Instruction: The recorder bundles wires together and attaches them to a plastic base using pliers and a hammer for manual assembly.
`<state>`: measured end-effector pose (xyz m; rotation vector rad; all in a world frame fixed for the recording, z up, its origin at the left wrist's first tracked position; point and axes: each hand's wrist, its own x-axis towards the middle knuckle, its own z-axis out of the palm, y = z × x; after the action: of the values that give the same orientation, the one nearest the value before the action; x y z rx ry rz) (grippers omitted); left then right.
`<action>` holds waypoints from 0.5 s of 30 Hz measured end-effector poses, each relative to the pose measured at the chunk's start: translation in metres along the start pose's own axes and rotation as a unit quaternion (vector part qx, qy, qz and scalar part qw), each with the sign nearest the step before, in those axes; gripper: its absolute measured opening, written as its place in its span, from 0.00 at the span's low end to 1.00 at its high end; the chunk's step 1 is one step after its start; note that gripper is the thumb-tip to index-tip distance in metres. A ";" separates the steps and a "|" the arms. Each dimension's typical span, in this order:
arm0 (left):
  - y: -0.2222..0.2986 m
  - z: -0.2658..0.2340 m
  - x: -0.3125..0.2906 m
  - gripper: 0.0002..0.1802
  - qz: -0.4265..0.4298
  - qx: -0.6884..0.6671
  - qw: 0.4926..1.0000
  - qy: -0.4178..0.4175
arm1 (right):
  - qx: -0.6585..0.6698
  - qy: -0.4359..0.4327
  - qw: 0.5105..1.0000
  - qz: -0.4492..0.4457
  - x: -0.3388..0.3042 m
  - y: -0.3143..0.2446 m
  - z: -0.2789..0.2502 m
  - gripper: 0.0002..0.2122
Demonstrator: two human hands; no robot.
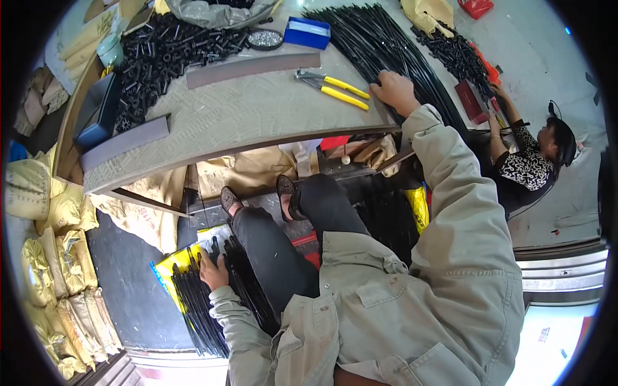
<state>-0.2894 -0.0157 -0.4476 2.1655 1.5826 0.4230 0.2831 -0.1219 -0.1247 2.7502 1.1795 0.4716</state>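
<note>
My left hand (214, 271) is low at the left beside my leg, its fingers closed around the upper ends of some thin black rods (193, 302). These lie in a bundle over a yellow bag. At the table's right side, my right hand (394, 91) rests with curled fingers against the edge of a large spread of long black rods (386, 45). What its fingers hold, if anything, is hidden. Just left of that hand lie pliers with yellow handles (344, 91), their jaws pointing left and apart from my fingers.
Black tubular parts (167, 58) are heaped on the table's left, near a blue box (308, 33) and a round dish (265, 40). Grey strips (254, 69) lie on the tabletop. Filled sacks (64, 257) line the left. A co-worker (531, 154) sits at the right.
</note>
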 end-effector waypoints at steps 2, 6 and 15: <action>0.029 -0.011 0.014 0.32 0.101 -0.024 0.994 0.021 | 0.084 -0.018 0.996 0.031 0.004 -0.008 -0.002 0.16; 0.115 -0.060 0.023 0.24 0.215 -0.093 0.972 0.026 | 0.301 -0.101 0.940 0.126 0.026 0.020 -0.006 0.14; 0.337 -0.118 0.028 0.20 0.491 -0.176 0.853 -0.001 | 0.084 -0.026 0.996 0.003 0.039 0.051 -0.019 0.14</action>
<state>-0.0603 -0.0588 -0.1758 2.4801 0.2089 0.9107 0.3374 -0.1290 -0.0858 2.8872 1.2542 0.3134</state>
